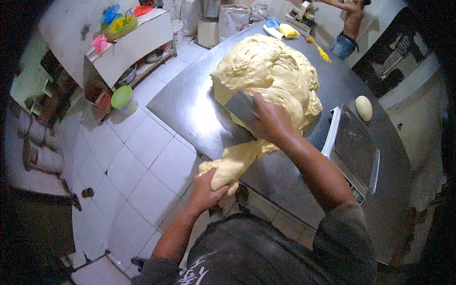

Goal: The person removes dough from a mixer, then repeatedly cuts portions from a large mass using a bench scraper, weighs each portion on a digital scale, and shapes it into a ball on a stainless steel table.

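A large mound of pale yellow dough [265, 69] lies on the metal table [181, 99]. My right hand [270, 115] grips a flat metal dough scraper [241, 107], its blade against the near left side of the mound. My left hand [208, 188] holds a stretched strip of dough [228, 169] out past the table's near edge. That strip runs back to the table just below the scraper; whether it still joins the mound is partly hidden by the blade and my right hand.
On the right stand a scale [356, 142] with a dark tray and a smooth dough ball [363, 108]. Yellow and blue packages [288, 31] lie at the far edge. Beyond it a person [351, 30] stands by the wall. A white cabinet [131, 42] is at left.
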`<state>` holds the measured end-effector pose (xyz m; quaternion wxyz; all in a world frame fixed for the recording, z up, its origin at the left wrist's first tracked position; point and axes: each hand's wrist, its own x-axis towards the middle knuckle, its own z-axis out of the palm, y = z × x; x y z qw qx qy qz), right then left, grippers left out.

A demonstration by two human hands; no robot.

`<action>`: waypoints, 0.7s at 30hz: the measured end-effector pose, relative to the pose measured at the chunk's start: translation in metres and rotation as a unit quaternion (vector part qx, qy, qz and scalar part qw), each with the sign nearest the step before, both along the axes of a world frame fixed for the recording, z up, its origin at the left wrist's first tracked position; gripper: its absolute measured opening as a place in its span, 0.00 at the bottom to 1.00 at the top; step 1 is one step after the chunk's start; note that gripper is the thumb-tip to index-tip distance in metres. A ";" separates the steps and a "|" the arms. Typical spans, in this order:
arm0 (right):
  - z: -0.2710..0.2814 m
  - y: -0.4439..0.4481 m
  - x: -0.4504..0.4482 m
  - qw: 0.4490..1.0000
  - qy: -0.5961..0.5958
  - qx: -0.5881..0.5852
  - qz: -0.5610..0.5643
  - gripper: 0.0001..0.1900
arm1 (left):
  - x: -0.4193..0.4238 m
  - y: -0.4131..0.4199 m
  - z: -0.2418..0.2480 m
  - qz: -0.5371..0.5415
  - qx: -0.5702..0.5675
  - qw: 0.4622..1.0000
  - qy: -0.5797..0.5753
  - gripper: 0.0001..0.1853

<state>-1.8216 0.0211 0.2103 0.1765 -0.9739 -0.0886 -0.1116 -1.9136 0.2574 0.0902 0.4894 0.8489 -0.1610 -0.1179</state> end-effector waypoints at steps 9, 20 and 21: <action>-0.026 -0.024 -0.027 0.991 0.133 -0.018 -0.016 0.15 | 0.009 0.011 0.066 0.001 -0.262 0.944 0.202 0.17; 0.037 -0.210 -0.250 0.860 -0.205 0.326 -0.334 0.20 | 0.069 -0.119 0.215 0.024 -0.406 0.913 -0.033 0.19; 0.047 -0.234 -0.290 0.857 -0.213 0.318 -0.345 0.19 | 0.071 -0.152 0.225 0.001 -0.408 0.913 -0.030 0.19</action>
